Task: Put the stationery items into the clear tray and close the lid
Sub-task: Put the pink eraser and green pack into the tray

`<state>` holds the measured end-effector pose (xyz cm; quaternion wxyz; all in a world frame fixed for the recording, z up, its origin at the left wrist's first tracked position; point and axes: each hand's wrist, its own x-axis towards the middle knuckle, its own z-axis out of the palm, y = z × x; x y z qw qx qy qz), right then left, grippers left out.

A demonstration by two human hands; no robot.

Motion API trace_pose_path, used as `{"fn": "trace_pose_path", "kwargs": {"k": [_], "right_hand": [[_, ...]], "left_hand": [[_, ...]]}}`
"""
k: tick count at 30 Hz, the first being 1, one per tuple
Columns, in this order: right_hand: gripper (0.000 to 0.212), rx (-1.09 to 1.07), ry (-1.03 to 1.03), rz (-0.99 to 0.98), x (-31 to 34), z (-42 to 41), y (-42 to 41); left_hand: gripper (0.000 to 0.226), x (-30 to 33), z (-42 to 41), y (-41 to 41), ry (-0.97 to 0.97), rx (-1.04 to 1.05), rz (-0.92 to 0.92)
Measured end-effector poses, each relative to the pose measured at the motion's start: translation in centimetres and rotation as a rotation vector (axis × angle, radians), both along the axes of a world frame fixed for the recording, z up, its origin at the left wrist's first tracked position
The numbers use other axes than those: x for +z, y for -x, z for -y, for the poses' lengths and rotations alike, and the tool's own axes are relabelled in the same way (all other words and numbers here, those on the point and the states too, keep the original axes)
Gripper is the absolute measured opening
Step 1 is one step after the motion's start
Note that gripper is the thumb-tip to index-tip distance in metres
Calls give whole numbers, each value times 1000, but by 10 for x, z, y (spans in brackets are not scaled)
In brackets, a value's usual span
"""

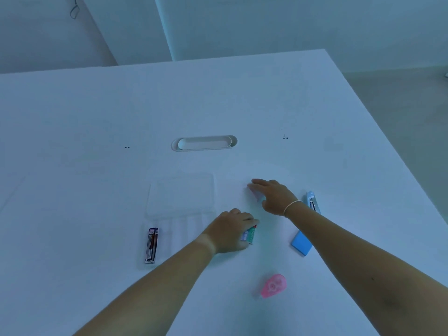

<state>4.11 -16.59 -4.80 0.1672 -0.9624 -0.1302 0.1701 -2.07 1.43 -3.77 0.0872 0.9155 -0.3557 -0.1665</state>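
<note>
The clear tray (184,226) lies open on the white table, its flat lid (181,195) folded back behind it. A dark pencil-lead case (151,245) rests in or at the tray's left end. My left hand (230,232) is closed around a small green and white item (249,235) just right of the tray. My right hand (274,197) lies fingers down over a small pink item (254,194), mostly hidden; I cannot tell if it grips it. A blue stapler (312,201), a blue eraser (301,243) and a pink correction tape (274,286) lie on the table.
A white oval cable port (204,143) is set into the table (97,117) beyond the tray. The table's right edge runs diagonally close to the stapler. White partition walls stand behind the table.
</note>
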Motion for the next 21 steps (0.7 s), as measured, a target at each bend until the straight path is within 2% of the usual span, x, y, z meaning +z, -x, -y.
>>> {"fn": "trace_pose_path", "kwargs": {"k": [3, 9, 21], "right_hand": [[55, -40, -7, 41, -2, -6, 3], [56, -128, -47, 43, 4, -20, 16], [55, -86, -188, 163, 36, -88, 35]], "left_hand": [[56, 9, -18, -4, 45, 84, 7], [57, 21, -60, -6, 40, 234, 16], [60, 33, -144, 18, 50, 428, -2]]}}
